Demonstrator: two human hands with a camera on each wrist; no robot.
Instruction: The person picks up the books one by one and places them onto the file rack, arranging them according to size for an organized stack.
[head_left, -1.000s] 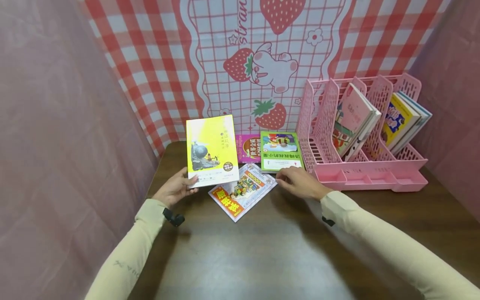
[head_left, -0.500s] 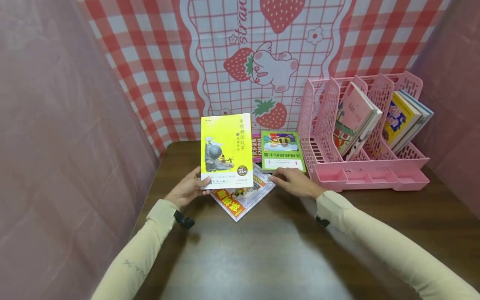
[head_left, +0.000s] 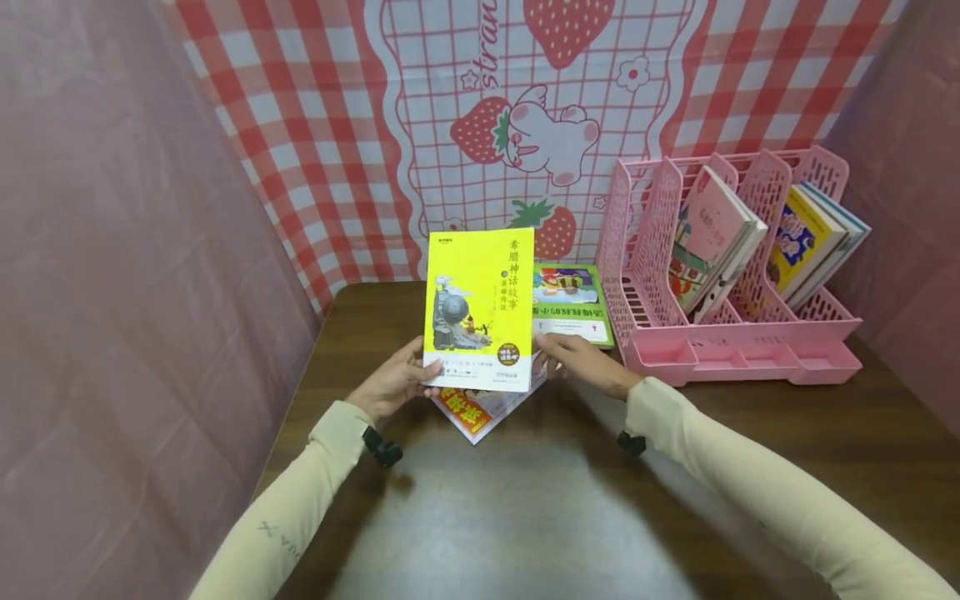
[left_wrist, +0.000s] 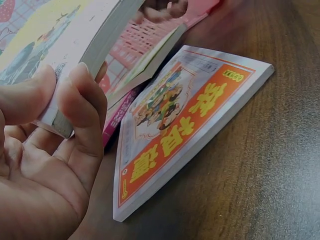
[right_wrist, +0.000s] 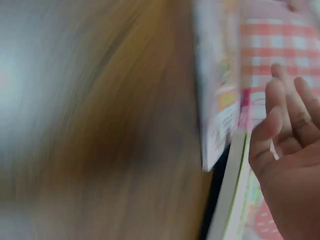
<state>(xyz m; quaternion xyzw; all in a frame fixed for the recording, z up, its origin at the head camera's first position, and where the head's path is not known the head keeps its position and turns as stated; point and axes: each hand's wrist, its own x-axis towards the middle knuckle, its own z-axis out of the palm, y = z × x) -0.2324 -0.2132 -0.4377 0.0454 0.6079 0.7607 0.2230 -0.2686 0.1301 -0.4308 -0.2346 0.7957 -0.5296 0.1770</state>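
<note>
My left hand (head_left: pixel 393 379) pinches the lower left corner of a yellow paperback book (head_left: pixel 480 304), thumb on the cover and fingers beneath. The book is held up above the table, its cover facing me. Beside its lower right edge is my right hand (head_left: pixel 581 362); in the right wrist view its fingers (right_wrist: pixel 287 107) are loosely bent with nothing between them. Under the yellow book lies a white book with an orange band (left_wrist: pixel 175 130), partly covered in the head view. A green book (head_left: pixel 573 304) lies behind the right hand, and a pink book (left_wrist: pixel 114 117) shows only as a strip.
A pink slotted file rack (head_left: pixel 742 354) stands at the right rear, with several books (head_left: pixel 712 237) leaning in its compartments. Behind the table (head_left: pixel 517 508) hangs a checked strawberry cloth (head_left: pixel 547 137). Pink drapes (head_left: pixel 135 250) close in both sides.
The left hand has carried the yellow book to the right, over the white and pink books. My right hand has shifted slightly left, up to the book's right edge.
</note>
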